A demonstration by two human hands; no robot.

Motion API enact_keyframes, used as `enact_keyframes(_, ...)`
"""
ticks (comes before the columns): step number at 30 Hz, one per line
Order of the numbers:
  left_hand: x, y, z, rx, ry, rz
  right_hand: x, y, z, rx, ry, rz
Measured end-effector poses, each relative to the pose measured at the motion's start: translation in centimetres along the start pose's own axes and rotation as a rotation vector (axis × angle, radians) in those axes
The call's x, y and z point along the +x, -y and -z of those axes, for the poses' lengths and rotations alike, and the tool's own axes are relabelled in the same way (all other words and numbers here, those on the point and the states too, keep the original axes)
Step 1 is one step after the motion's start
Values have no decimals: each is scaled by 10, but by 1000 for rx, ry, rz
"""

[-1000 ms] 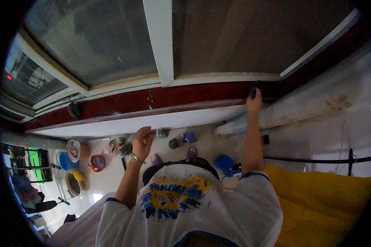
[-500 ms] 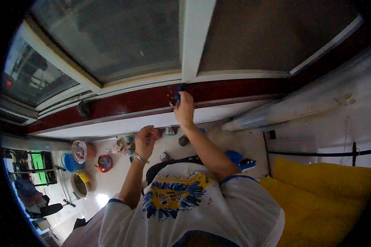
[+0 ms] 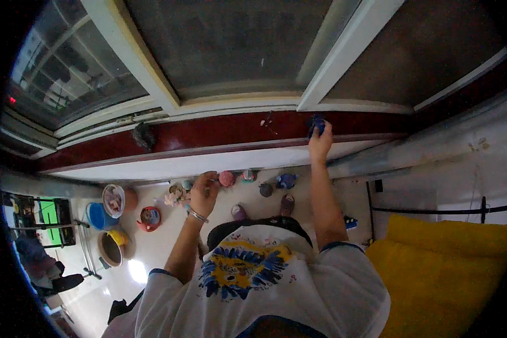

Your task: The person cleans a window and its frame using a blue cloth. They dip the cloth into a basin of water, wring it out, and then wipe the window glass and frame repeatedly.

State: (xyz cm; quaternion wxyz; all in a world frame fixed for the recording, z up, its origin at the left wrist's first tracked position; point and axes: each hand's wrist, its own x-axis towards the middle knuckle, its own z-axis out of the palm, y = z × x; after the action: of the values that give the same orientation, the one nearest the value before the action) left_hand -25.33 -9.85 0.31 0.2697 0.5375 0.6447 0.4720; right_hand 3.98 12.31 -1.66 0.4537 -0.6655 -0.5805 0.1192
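1. The right hand (image 3: 320, 141) is stretched out to the dark red window ledge (image 3: 208, 132) and closed around a small blue object (image 3: 316, 123); it is dark blue and lumpy, and most of it is hidden by the fingers.
2. Its long axis and which way it points cannot be told, since only its upper part shows above the knuckles, at the ledge's front edge below the white window frame (image 3: 327, 73).
3. The left hand (image 3: 204, 192) is loosely curled near the floor; whether it holds anything cannot be told. A metal bracelet (image 3: 198, 216) sits on its wrist.
4. Small figurines (image 3: 226, 178) stand in a row on the floor along the wall's foot, just beside the left hand.
5. Toward the floor's left edge: a white bowl (image 3: 113, 200) with pale bits in it, a blue tub (image 3: 97, 216), and a brown pot (image 3: 110, 248) holding something yellow.
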Motion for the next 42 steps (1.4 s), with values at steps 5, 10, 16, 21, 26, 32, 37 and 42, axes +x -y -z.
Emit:
enact_keyframes(5,-6,24,10,-22,-6,-12,-31,33,-36,-153,126,93)
enact_keyframes(10,-14,35,26,11,3,-15,-52,71,-86,-141,115,110)
enact_keyframes(16,-35,41,37,-1,-99,65,-63,111,-114,-337,77,182)
enact_keyframes(21,-51,42,30,13,-151,96,-80,122,-116,-265,93,265)
enact_keyframes(26,-62,39,25,-35,-224,142,-84,120,-109,-107,224,269)
enact_keyframes(32,-83,24,20,56,-258,258,-102,137,-122,111,380,371)
enact_keyframes(37,-93,3,21,31,-339,317,-129,169,-147,247,466,376)
enact_keyframes(42,-114,-8,25,131,-436,340,-146,192,-169,321,552,454)
